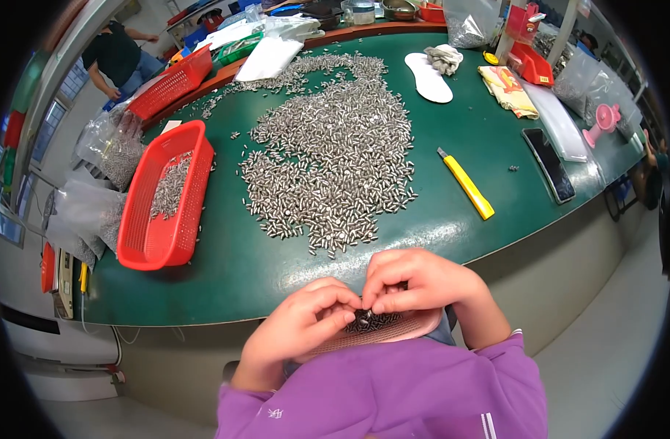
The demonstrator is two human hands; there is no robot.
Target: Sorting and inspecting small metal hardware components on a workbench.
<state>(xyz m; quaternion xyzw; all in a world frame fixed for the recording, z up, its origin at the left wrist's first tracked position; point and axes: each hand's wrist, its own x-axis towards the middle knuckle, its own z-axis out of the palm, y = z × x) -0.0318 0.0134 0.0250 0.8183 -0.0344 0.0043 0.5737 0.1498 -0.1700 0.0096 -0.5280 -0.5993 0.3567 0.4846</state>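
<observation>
Below the near edge of the green table [225, 289], I see the left hand [306, 319] and the right hand [417, 282] drawn close together over a pink mesh basket [347, 341] that sits at the wearer's lap. Their thumbs and forefingers are narrowed toward each other, with the fingertips near or touching; from my end I cannot tell whether a piece is pinched between them. Dark, small metal parts [373, 323] lie in this basket, just under the fingers. Ahead of the hands, I have a broad heap of silvery metal pieces [339, 150] spread over the tabletop. To its left stands a red plastic basket [134, 233] with more of them inside; to its right lie a yellow cutter [467, 186] and, farther over, a dark phone [548, 165].
</observation>
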